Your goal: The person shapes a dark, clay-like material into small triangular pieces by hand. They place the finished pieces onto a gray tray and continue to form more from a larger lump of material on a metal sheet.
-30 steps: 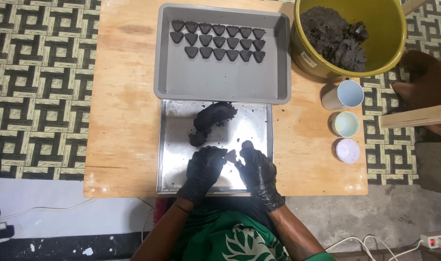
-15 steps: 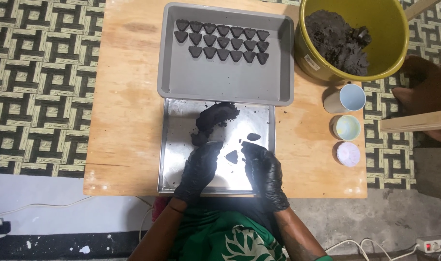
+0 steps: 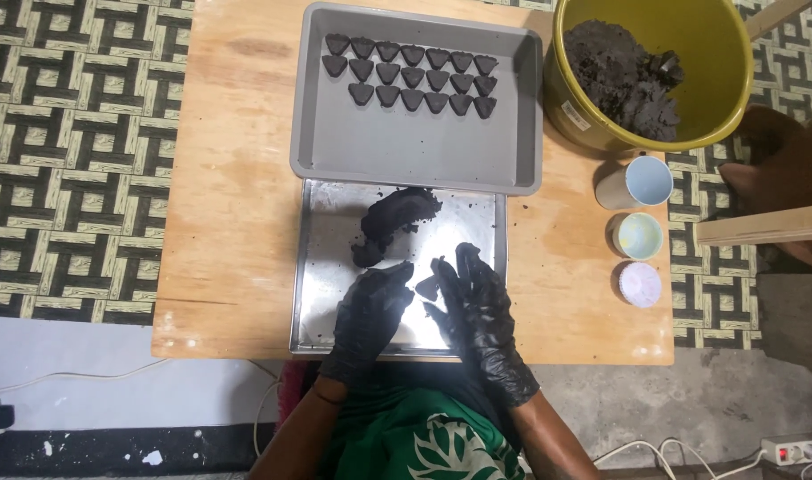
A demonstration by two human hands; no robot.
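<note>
Both hands wear black gloves and hover over a shiny metal tray at the near edge of a light wooden table. The left hand and the right hand face each other with fingers spread, and a small dark triangular piece sits between their fingertips. The left hand's fingertips seem to touch it; whether either hand grips it cannot be told.

The piece is nearly black, matte and crumbly-looking, shaped like a rounded triangle. Just beyond it on the same tray lies a larger lump of the same dark dough, irregular and rough, with loose crumbs scattered about it.

Farther back, touching the metal tray's far edge, stands a grey rectangular baking pan. Three neat rows of shaped triangles lie along its far side, all of the same dark colour, points toward the person; the near part of the pan is bare.

At the table's far right corner stands a yellow bucket holding a heap of the same dark mass; a small white rectangular label with a dark edge is stuck on its outer wall, low on the left side. Along the right edge of the table stand three small round cups in a line: a pale blue one, a pale green one and a lilac fluted one.
</note>
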